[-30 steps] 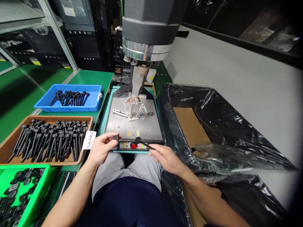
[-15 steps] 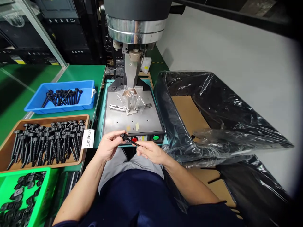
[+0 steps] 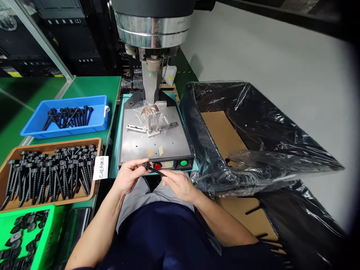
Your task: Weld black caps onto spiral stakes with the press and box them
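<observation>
A black plastic bolt-like part (image 3: 153, 170), with a wide head and a ribbed stem, is held between my two hands in front of the machine's front panel. My left hand (image 3: 131, 176) pinches it by the head, at the left end. The stem's other end lies between the thumb and fingers of my right hand (image 3: 178, 183), which covers the tip. Just beyond the part are a red button (image 3: 157, 166) and a green button (image 3: 183, 163). Behind them, a metal fixture (image 3: 153, 119) wrapped in clear film stands on the machine plate (image 3: 143, 148), under the tapered press head (image 3: 151, 82).
On the left, a blue tray (image 3: 64, 131) and a brown tray (image 3: 56, 202) hold similar black parts; a green bin (image 3: 46, 240) holds small black pieces. A handwritten label (image 3: 100, 167) hangs on the brown tray. To the right stands a carton lined with black plastic (image 3: 208, 146).
The view has shifted slightly to the right. My right fingers sit nearer the left hand along the stem, and the part stays gripped in both hands.
</observation>
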A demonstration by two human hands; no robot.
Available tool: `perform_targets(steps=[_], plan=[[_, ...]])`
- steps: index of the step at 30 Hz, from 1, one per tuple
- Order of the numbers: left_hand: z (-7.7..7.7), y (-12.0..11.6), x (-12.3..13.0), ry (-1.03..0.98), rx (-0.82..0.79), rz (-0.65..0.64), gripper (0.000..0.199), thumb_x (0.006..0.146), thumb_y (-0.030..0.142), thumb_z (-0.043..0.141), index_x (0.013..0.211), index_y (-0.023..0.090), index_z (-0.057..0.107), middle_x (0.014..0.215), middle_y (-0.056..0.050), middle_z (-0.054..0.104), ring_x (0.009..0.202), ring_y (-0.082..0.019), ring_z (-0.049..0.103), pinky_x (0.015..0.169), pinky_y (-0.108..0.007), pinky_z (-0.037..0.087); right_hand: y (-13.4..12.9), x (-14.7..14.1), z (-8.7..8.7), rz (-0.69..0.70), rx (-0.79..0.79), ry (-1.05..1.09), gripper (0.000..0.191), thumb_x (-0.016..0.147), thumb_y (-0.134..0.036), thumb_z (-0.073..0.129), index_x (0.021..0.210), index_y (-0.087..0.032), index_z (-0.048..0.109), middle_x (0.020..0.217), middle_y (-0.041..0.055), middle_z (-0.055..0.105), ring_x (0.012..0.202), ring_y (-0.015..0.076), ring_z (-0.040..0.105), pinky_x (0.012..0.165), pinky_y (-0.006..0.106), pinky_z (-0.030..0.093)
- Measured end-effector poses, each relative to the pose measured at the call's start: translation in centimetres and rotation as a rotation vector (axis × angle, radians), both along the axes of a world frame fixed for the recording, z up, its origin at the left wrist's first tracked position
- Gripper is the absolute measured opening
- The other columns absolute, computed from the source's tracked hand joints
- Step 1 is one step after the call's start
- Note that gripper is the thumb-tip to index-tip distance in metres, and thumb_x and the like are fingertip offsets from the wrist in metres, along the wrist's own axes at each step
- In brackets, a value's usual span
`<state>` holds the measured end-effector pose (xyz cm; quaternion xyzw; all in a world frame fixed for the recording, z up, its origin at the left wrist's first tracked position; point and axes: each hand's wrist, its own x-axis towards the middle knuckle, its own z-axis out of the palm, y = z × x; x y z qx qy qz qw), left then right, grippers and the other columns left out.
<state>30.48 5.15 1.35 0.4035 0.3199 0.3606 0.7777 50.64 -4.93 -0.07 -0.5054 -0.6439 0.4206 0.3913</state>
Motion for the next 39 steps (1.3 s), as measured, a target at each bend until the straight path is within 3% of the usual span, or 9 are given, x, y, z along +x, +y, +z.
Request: perform_targets(steps=[6, 12, 16, 21, 25, 28, 32, 36, 39], plan=[[-0.8, 0.2, 0.0, 0.049, 0.031, -0.013, 0.033, 0.061, 0.032, 0.087, 0.091, 0.02, 0.079, 0.089, -0.008, 0.076, 0.075, -0.018, 0.069, 0.07, -0.028, 0.055, 0.2, -0.1, -0.2, 0.056, -0.216, 0.161, 0.028, 0.098, -0.033, 0.045, 0.101, -0.016, 0.068, 0.071, 0.0002, 0.064, 0.052, 0.0085, 0.049, 0.054, 0.022, 0.041], [-1.3, 1.0, 1.8, 0.135, 0.168, 0.127, 0.028, 0.071, 0.035, 0.081, 0.094, 0.021, 0.078, 0.096, -0.007, 0.075, 0.088, -0.019, 0.066, 0.081, -0.03, 0.052, 2.5, -0.6, -0.6, 0.046, -0.219, 0.276, 0.028, 0.095, -0.04, 0.051, 0.092, -0.015, 0.064, 0.08, 0.003, 0.067, 0.062, 0.0101, 0.06, 0.061, 0.023, 0.049], [-1.2, 1.3, 3.3, 0.208, 0.282, 0.106, 0.027, 0.073, 0.036, 0.078, 0.094, 0.019, 0.077, 0.105, -0.008, 0.071, 0.083, -0.018, 0.065, 0.079, -0.031, 0.052, 4.5, -1.4, -0.4, 0.012, -0.185, 0.42, 0.036, 0.094, -0.051, 0.052, 0.106, -0.017, 0.057, 0.084, 0.0017, 0.063, 0.049, 0.0053, 0.049, 0.045, 0.019, 0.037], [-1.1, 2.1, 4.3, 0.245, 0.365, 0.085, 0.038, 0.078, 0.039, 0.073, 0.11, 0.019, 0.073, 0.107, -0.008, 0.068, 0.069, -0.013, 0.06, 0.071, -0.031, 0.051, 7.3, -1.9, -0.7, -0.135, -0.234, 0.648, 0.042, 0.09, -0.059, 0.052, 0.097, -0.018, 0.056, 0.071, -0.0027, 0.056, 0.041, 0.0037, 0.037, 0.036, 0.018, 0.023], [-0.5, 5.2, 4.7, 0.337, 0.435, 0.345, 0.042, 0.076, 0.039, 0.074, 0.113, 0.019, 0.069, 0.107, -0.009, 0.068, 0.099, -0.019, 0.062, 0.086, -0.031, 0.048, 10.6, -1.1, -1.9, -0.29, -0.259, 0.618, 0.041, 0.083, -0.055, 0.061, 0.096, -0.017, 0.059, 0.074, -0.0014, 0.059, 0.047, 0.005, 0.044, 0.039, 0.017, 0.031], [0.1, 8.3, 5.1, 0.314, 0.498, 0.483, 0.036, 0.077, 0.039, 0.073, 0.107, 0.019, 0.066, 0.115, -0.01, 0.065, 0.107, -0.02, 0.06, 0.09, -0.032, 0.046, 13.7, -0.5, -2.6, -0.453, -0.211, 0.645, 0.039, 0.073, -0.048, 0.072, 0.092, -0.016, 0.06, 0.079, -0.0003, 0.061, 0.057, 0.0071, 0.053, 0.049, 0.019, 0.041], [0.7, 11.5, 5.8, 0.242, 0.559, 0.401, 0.037, 0.075, 0.037, 0.074, 0.106, 0.019, 0.064, 0.113, -0.009, 0.064, 0.105, -0.019, 0.06, 0.09, -0.032, 0.046, 17.0, -0.2, -2.5, -0.547, -0.157, 0.827, 0.04, 0.066, -0.04, 0.079, 0.089, -0.018, 0.056, 0.073, -0.0032, 0.058, 0.059, 0.0082, 0.054, 0.056, 0.021, 0.045], [1.5, 13.0, 6.5, 0.195, 0.579, 0.273, 0.051, 0.073, 0.033, 0.076, 0.12, 0.019, 0.059, 0.103, -0.007, 0.067, 0.093, -0.017, 0.063, 0.085, -0.031, 0.047, 18.7, -0.4, -1.9, -0.489, -0.067, 0.948, 0.041, 0.064, -0.038, 0.079, 0.092, -0.019, 0.057, 0.08, -0.0021, 0.06, 0.062, 0.009, 0.054, 0.058, 0.023, 0.046], [2.3, 13.6, 7.0, 0.161, 0.523, 0.267, 0.058, 0.068, 0.032, 0.079, 0.12, 0.016, 0.059, 0.092, -0.005, 0.068, 0.079, -0.015, 0.063, 0.075, -0.03, 0.049, 19.3, -0.4, -1.4, -0.475, 0.054, 0.902, 0.04, 0.068, -0.04, 0.076, 0.097, -0.019, 0.061, 0.088, 0.0016, 0.064, 0.069, 0.0119, 0.056, 0.065, 0.026, 0.049]])
